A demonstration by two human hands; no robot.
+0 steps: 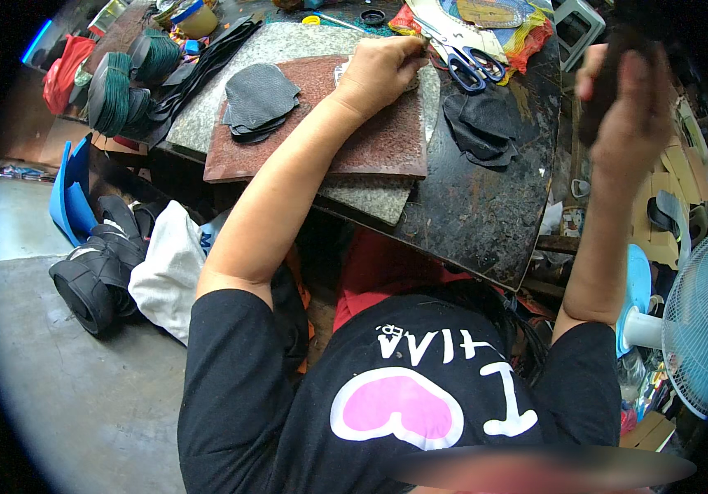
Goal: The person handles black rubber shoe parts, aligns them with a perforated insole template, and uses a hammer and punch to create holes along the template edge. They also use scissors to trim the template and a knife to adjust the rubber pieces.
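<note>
My left hand (380, 76) rests over the right part of a reddish-brown board (321, 160). Its fingers are closed in a pinch; what they hold, if anything, is too small to make out. A pale piece partly shows beneath the wrist. My right hand (632, 111) is raised to the right of the table, wrapped round a dark, blocky object (611, 78). Motion blur and shadow hide what kind it is. A stack of black textured leather-like pieces (259, 100) lies on the board, left of my left forearm. More black pieces (481, 130) lie on the table to the right.
Blue-handled scissors (471, 70) lie near colourful bags (531, 41) at the back right. The board sits on a grey stone slab (374, 200) on the dark table (486, 222). Green cord spools (111, 95) and black strips (205, 70) stand left. A fan (696, 329) is at right.
</note>
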